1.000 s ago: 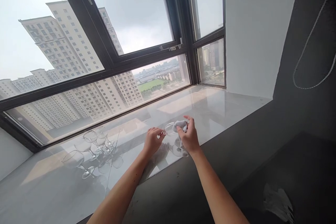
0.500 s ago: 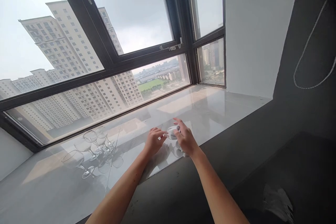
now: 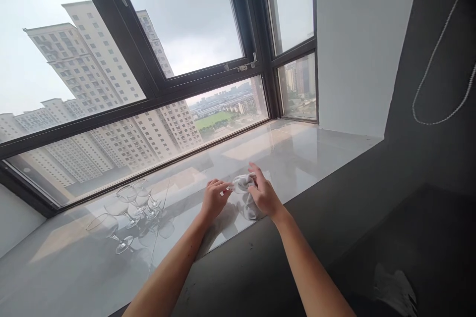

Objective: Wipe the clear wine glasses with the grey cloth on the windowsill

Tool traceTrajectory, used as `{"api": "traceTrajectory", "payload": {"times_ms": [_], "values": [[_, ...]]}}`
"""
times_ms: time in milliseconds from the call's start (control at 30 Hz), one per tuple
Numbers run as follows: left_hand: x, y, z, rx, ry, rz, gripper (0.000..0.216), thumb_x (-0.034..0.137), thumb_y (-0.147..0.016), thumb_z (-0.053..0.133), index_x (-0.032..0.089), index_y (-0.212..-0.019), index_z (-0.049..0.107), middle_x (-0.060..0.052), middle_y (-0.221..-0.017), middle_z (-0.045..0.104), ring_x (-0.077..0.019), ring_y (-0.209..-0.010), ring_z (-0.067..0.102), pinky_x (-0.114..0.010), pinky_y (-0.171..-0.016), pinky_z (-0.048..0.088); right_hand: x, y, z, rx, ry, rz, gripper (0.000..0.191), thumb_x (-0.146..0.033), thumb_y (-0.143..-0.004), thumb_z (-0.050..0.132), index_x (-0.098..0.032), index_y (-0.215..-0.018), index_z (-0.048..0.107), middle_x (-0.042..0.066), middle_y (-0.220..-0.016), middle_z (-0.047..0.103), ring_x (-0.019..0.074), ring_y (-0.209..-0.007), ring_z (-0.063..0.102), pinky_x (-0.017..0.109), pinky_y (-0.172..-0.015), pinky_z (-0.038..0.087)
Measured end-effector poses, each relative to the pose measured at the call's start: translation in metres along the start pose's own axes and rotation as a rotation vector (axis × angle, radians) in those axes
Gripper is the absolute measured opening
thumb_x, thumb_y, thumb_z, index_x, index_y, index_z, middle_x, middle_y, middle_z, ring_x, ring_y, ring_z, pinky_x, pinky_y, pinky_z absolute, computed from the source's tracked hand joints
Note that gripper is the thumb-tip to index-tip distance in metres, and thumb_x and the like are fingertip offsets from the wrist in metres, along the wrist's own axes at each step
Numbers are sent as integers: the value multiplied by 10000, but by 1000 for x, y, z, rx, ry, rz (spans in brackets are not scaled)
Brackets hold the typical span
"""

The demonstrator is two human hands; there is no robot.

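My left hand (image 3: 215,200) is closed, its thumb and fingers pinching the foot end of a clear wine glass (image 3: 231,187). The glass lies sideways in the air, its bowl pointing right and partly hidden by cloth. A pale grey-white cloth (image 3: 250,208) is bunched around the bowl and hangs below it. My right hand (image 3: 264,194) grips this cloth against the bowl, with the index finger raised. To the left, several stemmed wine glasses (image 3: 124,243) stand upright in a group on the glossy windowsill (image 3: 193,218).
Dark window frames (image 3: 159,91) rise behind the sill, with tall buildings outside. A white wall (image 3: 353,59) bounds the sill at the right, and a beaded cord (image 3: 433,67) hangs beyond it. The sill's front edge runs under my forearms. A pale shape (image 3: 394,287) lies low in the dark.
Both hands have shifted slightly, the left one a little to the left. More of the cloth now shows around the glass and hanging below my right hand. The standing glasses stay put.
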State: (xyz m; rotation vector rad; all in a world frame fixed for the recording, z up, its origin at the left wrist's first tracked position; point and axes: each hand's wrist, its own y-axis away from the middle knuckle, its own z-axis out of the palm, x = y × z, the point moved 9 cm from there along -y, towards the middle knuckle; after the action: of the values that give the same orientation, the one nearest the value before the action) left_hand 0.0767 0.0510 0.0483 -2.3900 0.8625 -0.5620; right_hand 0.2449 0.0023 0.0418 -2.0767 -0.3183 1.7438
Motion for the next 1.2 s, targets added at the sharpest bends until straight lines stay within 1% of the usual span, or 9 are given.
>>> {"api": "traceTrajectory", "payload": {"times_ms": [133,267,400,533,633,733,867,1000,1200], "values": [[-9,0,-2,39,29,-96,146,268,-839,627,267,-861,771,-17,-659,665,-184,-710,568,-337,-808,417,6,-5,-12,181,41,26,683,-191,-799,425,-194,-1476,333,109,-1192,625,240,-1071,591,393,-937,468],[-36,4,-8,114,105,-330,204,378,-841,601,226,-780,723,4,-639,659,-153,-622,567,-284,-682,413,20,-4,-29,351,205,52,673,-149,-792,399,-146,-1462,332,160,-1153,613,289,-1087,561,434,-911,467],[-58,11,-9,136,301,-535,229,411,-834,589,206,-826,692,-9,-687,704,-158,-614,600,-263,-595,407,29,0,-34,380,477,37,649,-105,-775,432,-135,-1423,416,208,-1165,613,377,-1294,367,531,-972,387],[-63,12,-13,207,437,-567,223,393,-809,624,202,-878,717,-52,-874,752,-191,-805,654,-299,-714,464,30,2,-33,391,611,58,666,-111,-767,490,-131,-1429,425,242,-1188,603,438,-1331,276,600,-987,307],[-64,11,-21,303,459,-546,256,418,-762,691,213,-900,756,-75,-1025,735,-222,-981,638,-338,-840,469,37,0,-25,311,515,140,736,-115,-754,493,-143,-1477,361,217,-1099,626,389,-1140,478,487,-875,412],[-65,10,-15,296,621,-569,352,473,-735,726,200,-954,763,-90,-1051,725,-221,-960,637,-340,-821,474,42,-2,-16,260,387,206,750,-117,-728,494,-178,-1467,376,147,-975,640,300,-916,592,381,-773,450],[-55,7,3,179,930,-570,382,504,-727,735,173,-919,745,-52,-830,704,-151,-740,609,-314,-740,478,28,-1,-2,229,146,171,703,-186,-738,522,-204,-1431,398,91,-963,659,257,-876,621,343,-774,470],[-46,6,17,93,1135,-599,350,460,-736,747,181,-943,711,-5,-675,617,-138,-721,605,-320,-783,494,18,0,23,97,-56,166,751,-235,-724,547,-203,-1450,355,51,-951,659,219,-841,612,324,-775,480],[-58,11,13,151,1044,-642,358,476,-713,746,180,-911,705,-24,-752,662,-131,-706,608,-300,-748,494,27,-2,31,138,-228,168,785,-229,-699,555,-184,-1450,333,-1,-863,613,171,-754,566,294,-746,480]]}}
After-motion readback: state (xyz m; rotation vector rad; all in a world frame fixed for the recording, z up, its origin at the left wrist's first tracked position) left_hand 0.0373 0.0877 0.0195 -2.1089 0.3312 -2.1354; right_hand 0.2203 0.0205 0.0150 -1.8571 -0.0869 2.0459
